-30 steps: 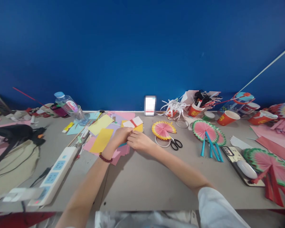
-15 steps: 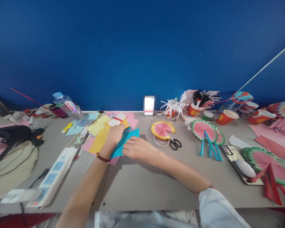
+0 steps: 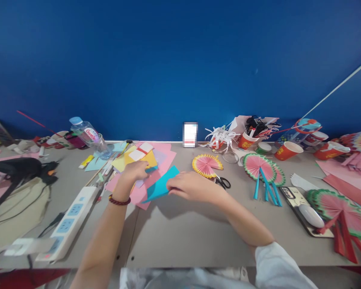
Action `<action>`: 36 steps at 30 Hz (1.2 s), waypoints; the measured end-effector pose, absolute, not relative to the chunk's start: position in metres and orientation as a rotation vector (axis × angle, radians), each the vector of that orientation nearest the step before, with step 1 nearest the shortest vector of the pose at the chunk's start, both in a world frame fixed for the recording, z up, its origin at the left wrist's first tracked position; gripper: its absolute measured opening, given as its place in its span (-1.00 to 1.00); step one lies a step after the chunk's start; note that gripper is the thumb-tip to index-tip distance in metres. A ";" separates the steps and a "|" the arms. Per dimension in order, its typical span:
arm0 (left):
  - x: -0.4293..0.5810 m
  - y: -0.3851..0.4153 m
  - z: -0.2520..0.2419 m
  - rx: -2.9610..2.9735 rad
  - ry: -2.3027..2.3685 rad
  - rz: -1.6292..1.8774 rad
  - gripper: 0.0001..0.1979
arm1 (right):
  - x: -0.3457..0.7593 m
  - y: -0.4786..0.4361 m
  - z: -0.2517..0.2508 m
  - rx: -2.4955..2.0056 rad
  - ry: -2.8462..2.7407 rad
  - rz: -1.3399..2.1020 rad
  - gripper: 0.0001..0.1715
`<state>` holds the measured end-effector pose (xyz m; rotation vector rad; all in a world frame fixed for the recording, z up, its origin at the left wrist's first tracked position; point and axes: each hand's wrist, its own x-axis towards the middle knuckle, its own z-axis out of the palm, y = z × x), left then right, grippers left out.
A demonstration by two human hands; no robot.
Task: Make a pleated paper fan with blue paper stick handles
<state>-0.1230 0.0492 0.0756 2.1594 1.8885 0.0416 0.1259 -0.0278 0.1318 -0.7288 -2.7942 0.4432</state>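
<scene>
Blue paper (image 3: 161,185) has slid rightward — right hand (image 3: 192,186) pinching it, left hand (image 3: 133,172) (braceleted) gripping yellow paper (image 3: 151,160).

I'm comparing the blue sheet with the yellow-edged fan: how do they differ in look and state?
Hold: the blue sheet is gripped by the right hand; the yellow-edged fan lies beyond that hand, unheld.
Surface: the blue sheet is unpleated; the yellow-edged fan is closely pleated.
Look: the blue sheet is plain blue; the yellow-edged fan is pink, rounded and yellow-bordered.
Shared: both look like paper.
</scene>
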 end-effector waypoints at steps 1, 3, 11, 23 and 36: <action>-0.121 0.047 0.080 2.181 1.847 0.117 -0.69 | 0.131 -0.026 0.135 -0.732 -2.720 0.541 -0.84; -0.111 0.042 0.088 2.141 1.602 0.386 -0.62 | 0.141 -0.022 0.140 -0.762 -2.527 0.697 -0.83; -0.062 0.030 0.087 1.214 1.003 0.828 -0.40 | 0.186 0.005 0.128 -1.102 -1.706 0.917 -0.73; -0.025 -0.003 0.052 1.284 1.058 0.864 -0.53 | 0.197 -0.024 0.028 -1.209 -0.997 1.110 -0.57; -0.031 -0.024 0.023 1.272 0.958 0.796 -0.40 | 0.206 -0.031 0.019 -0.977 -1.088 1.717 -0.52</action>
